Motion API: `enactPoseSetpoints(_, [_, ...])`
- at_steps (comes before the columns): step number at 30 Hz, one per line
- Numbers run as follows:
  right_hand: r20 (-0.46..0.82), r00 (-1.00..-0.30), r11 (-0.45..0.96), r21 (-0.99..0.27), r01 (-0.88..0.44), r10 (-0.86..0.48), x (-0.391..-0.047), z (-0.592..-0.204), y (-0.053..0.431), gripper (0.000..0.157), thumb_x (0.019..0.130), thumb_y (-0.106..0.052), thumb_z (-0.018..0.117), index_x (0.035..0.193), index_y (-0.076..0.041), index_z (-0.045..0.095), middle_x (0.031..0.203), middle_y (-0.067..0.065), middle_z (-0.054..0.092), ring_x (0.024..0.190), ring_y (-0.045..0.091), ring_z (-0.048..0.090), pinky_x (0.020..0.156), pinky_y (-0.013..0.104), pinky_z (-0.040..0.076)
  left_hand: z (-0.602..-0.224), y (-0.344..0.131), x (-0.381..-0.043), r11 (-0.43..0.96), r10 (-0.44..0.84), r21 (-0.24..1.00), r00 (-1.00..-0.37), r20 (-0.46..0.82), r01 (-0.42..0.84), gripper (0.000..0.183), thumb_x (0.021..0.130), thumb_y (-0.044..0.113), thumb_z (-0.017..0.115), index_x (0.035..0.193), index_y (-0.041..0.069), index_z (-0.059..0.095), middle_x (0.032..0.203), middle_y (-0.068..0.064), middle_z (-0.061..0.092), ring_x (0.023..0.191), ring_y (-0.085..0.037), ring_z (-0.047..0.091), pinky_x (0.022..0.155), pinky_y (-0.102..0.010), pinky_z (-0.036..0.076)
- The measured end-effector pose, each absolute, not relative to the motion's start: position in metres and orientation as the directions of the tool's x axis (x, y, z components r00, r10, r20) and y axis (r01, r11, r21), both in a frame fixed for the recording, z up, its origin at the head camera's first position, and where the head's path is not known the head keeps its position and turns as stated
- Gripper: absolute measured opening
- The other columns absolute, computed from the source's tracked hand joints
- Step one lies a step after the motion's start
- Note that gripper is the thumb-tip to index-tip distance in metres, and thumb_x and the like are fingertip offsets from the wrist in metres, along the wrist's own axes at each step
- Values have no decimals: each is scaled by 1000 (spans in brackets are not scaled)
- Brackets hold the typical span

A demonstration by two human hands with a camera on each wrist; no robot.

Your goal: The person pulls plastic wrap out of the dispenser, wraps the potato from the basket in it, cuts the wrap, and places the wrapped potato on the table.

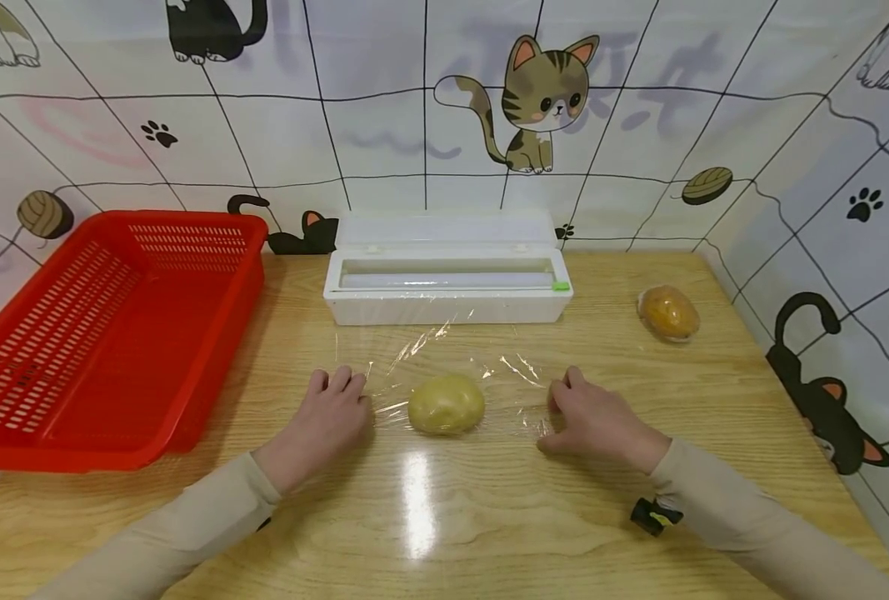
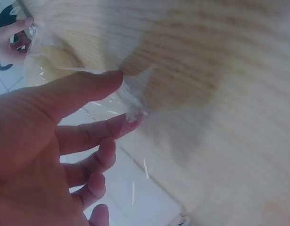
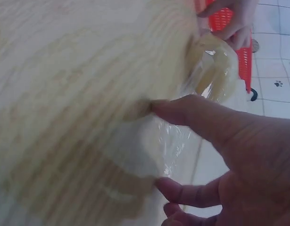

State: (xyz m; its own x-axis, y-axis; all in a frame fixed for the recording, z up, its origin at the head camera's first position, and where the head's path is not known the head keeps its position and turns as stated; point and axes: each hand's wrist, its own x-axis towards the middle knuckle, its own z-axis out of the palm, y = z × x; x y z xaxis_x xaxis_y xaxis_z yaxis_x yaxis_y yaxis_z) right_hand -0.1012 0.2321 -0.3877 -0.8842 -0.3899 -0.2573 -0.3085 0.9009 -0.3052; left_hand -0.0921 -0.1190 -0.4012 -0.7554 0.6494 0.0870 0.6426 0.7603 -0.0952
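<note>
A yellowish potato (image 1: 446, 404) lies on the table under clear cling film (image 1: 422, 342), which stretches from the white film dispenser (image 1: 447, 310). To the potato's left, my left hand (image 1: 337, 425) pinches a bunched edge of the film near its thumb and index fingertips (image 2: 130, 123); the other fingers are loosely bent. My right hand (image 1: 597, 425) is at the film's opposite side, thumb and index finger spread apart. In the right wrist view, the film edge (image 3: 170, 155) runs between that thumb and index finger, close over the table.
A red perforated basket (image 1: 222, 350) stands at the left. An orange-yellow round item wrapped in film (image 1: 669, 313) sits at the back right. The dispenser's lid (image 1: 447, 227) is raised, with a green slider (image 1: 560, 286) on its front edge. Cat-print sheeting lines the back and right side.
</note>
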Motion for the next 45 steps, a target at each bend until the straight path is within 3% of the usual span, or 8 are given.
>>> enactPoseSetpoints(7, [-119,-864,830,-367,-420,-490,-102,-367,212,42,75,-39,82,93,-9,57,89,4,47,68,15,45,53,29,41,-396,-124,-93,823,568,50,-821,-50,566,17,80,2,66,71,5,53,77,-5,37,79,-27,32,71,-43,28])
enactPoseSetpoints(11, [-4,-786,707,-438,-555,-619,-109,-364,182,51,83,-36,76,121,-6,58,114,11,54,95,22,54,78,39,50,-395,-127,-94,844,536,65,-837,-111,532,12,80,6,68,77,5,57,79,-4,37,81,-26,33,71,-42,28])
enactPoseSetpoints(15, [7,-725,640,-463,-613,-689,-119,-371,159,61,89,-37,69,138,-7,49,133,15,50,118,30,49,98,49,40,-394,-128,-93,869,495,119,-849,-183,481,13,78,14,72,84,8,63,85,-3,42,85,-26,35,72,-43,29])
enactPoseSetpoints(24, [-49,-685,616,-488,-619,-727,-131,-386,150,51,93,-37,64,132,-6,55,121,10,61,104,23,58,84,43,46,-385,-156,-92,751,577,516,-790,-207,413,37,74,25,83,106,13,70,98,1,56,95,-25,43,72,-42,32])
enactPoseSetpoints(28, [-39,-665,579,-532,-618,-746,-137,-388,151,49,92,-35,65,130,-6,57,118,9,62,101,23,59,84,40,49,-377,-176,-95,616,663,695,-720,-204,370,34,83,13,72,116,8,67,108,-3,60,102,-28,47,82,-45,39])
enactPoseSetpoints(35, [-80,-677,538,-677,-502,-732,-144,-387,155,38,93,-27,66,125,-9,62,116,1,63,94,14,56,80,35,48,-374,-196,-98,504,737,797,-648,-194,334,38,87,-6,54,122,7,63,121,-5,57,112,-29,48,93,-47,40])
enactPoseSetpoints(42, [-104,-667,519,-719,-462,-738,-148,-388,155,37,93,-28,66,124,-9,62,118,2,64,103,17,57,86,36,48,-364,-204,-95,560,593,821,-745,-304,110,29,94,1,49,116,12,65,120,0,58,115,-31,47,92,-47,39])
enactPoseSetpoints(45, [-105,-662,512,-726,-459,-742,-150,-388,155,37,93,-27,66,124,-8,62,120,5,64,105,20,58,87,37,48,-361,-198,-97,580,563,797,-790,-243,169,21,93,1,53,108,10,65,111,-1,61,106,-26,52,87,-40,46])
